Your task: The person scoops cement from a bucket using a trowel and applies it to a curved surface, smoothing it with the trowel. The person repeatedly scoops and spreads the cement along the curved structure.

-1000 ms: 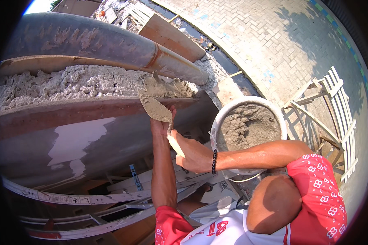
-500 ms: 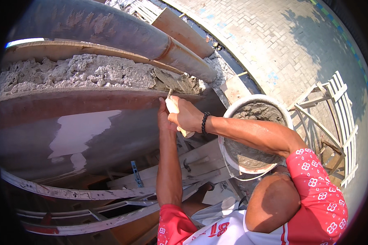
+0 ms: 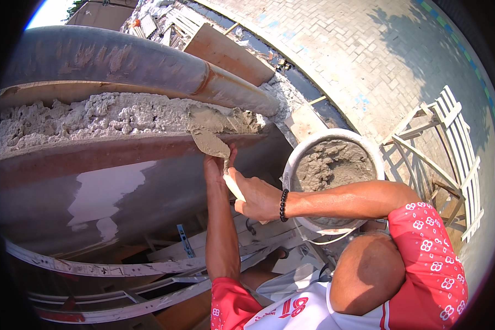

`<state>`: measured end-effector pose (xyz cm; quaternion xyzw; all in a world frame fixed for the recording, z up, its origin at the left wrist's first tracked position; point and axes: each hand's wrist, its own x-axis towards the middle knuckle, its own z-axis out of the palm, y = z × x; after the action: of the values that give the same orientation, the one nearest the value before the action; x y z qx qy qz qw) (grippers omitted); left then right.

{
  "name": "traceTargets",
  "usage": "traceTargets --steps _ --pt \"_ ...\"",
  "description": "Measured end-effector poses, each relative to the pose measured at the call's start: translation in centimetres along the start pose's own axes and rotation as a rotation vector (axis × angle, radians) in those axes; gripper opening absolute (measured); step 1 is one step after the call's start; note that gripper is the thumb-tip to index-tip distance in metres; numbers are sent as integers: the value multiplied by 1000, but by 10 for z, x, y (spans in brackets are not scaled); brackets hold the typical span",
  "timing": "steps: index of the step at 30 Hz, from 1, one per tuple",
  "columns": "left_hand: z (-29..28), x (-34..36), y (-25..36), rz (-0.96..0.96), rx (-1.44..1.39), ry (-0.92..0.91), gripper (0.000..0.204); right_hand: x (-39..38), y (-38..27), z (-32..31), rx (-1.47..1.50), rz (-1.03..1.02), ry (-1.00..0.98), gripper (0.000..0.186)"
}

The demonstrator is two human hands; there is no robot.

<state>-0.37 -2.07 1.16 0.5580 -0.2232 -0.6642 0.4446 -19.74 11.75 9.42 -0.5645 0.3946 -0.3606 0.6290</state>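
Left of centre, a trowel (image 3: 210, 143) is gripped by the closed right hand (image 3: 259, 199), the half-hidden left hand (image 3: 215, 171) cannot be judged for opening or hold, and wet mortar (image 3: 232, 120) is spread only beside rough, uncovered upper-left ledge (image 3: 104, 114).

Outdoor building site, masonry work, right beside a paved lane. Evidence: bucket (image 3: 335, 132) of wet grey mortar (image 3: 330, 165), trowel (image 3: 210, 144) with mortar on it, rough unfinished cement ledge (image 3: 99, 118) along a wall (image 3: 148, 201). Ladder-like rails (image 3: 104, 269) and a blue level-type tool (image 3: 185, 242) below. Slatted timber frame (image 3: 460, 148) standing on block paving (image 3: 352, 60), debris pile (image 3: 148, 25) at far end. Open air confirmed: hard sun, tree-like shadow (image 3: 418, 47) on paving.
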Motion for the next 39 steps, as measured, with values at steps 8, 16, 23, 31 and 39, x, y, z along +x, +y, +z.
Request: traceTargets --steps 8,16,23,31,39 --pt "12 -14 -2 100 -84 -85 60 -36 26 21 68 -56 330 75" --pt "5 -6 3 -46 -98 -11 80 58 37 -10 644 304 292 40" --pt "6 -13 5 -175 -27 -176 61 59 -5 -17 563 180 133 34" --pt "-18 -9 -13 159 -110 -295 57 43 -38 12 20 -104 194 53" --pt "-25 8 -8 24 -110 -134 65 10 -36 5 145 -67 -25 64"
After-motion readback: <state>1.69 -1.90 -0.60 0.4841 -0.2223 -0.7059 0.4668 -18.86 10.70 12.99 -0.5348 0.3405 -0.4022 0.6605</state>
